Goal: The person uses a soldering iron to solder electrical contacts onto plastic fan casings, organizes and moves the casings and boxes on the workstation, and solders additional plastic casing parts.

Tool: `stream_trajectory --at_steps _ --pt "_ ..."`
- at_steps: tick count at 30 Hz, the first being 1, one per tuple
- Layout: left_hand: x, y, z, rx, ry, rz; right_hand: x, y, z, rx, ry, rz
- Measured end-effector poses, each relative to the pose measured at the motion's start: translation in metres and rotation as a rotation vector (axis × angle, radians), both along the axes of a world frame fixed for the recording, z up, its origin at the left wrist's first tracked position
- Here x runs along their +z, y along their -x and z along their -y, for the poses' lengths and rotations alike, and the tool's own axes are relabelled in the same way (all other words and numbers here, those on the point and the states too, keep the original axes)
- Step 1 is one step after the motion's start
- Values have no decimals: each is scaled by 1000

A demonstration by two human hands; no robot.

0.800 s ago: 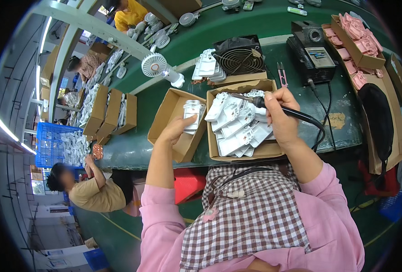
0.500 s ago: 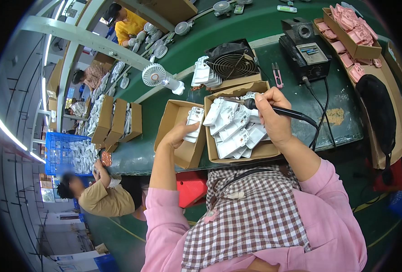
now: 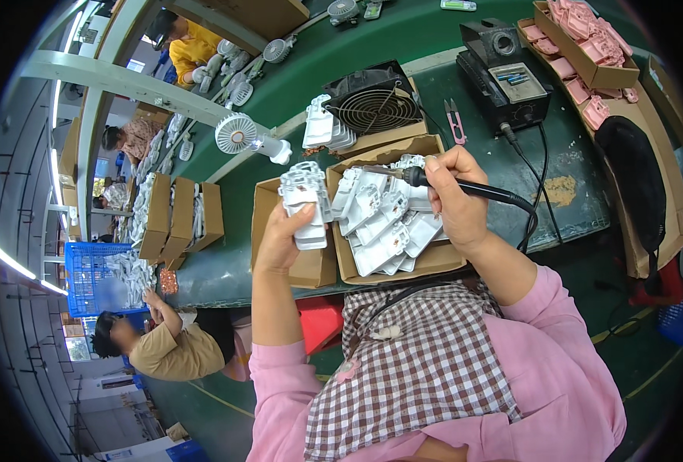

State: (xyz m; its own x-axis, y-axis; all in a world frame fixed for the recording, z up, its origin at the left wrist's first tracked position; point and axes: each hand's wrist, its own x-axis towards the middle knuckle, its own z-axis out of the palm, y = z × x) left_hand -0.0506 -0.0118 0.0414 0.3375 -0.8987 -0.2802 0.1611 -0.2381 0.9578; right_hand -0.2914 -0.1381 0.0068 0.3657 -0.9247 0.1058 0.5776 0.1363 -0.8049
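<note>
My left hand [image 3: 278,240] is closed around white plastic housings [image 3: 307,202], the thumb lying across the top one. It looks like more than one, stacked, but I cannot tell how many. They are raised over a cardboard box [image 3: 314,273], whose inside is mostly hidden. My right hand [image 3: 461,202] grips a black soldering iron [image 3: 414,176] like a pen, its tip pointing left towards the held housings, apart from them. Beneath the iron, a second cardboard box [image 3: 434,262] is heaped with white housings [image 3: 384,231], some with small copper-coloured spots.
A soldering station [image 3: 503,96] stands behind on the right, its cable looping beside my right hand. Pink snips [image 3: 454,123], a black fan [image 3: 376,112], stacked white housings [image 3: 326,127] and a small white fan [image 3: 237,135] surround the boxes. A co-worker [image 3: 176,346] sits left.
My left hand has lifted the white housings up out of the left box, tilting them more upright. My right hand still holds the soldering iron over the heap. The view has shifted slightly.
</note>
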Motion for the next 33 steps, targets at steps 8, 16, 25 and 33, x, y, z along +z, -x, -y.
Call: stream_trajectory --at_steps 8,16,25,33 --pt "-11 24 5 -45 1 -28 -2 2 1 19 -49 33" --pt "-10 40 15 -212 77 -248 -4 5 1 -38 -47 94" --pt "-4 66 44 -261 300 -489 -8 6 3 -179 -13 175" --pt "-11 38 23 -54 292 -415 -4 3 2 -112 -52 122"
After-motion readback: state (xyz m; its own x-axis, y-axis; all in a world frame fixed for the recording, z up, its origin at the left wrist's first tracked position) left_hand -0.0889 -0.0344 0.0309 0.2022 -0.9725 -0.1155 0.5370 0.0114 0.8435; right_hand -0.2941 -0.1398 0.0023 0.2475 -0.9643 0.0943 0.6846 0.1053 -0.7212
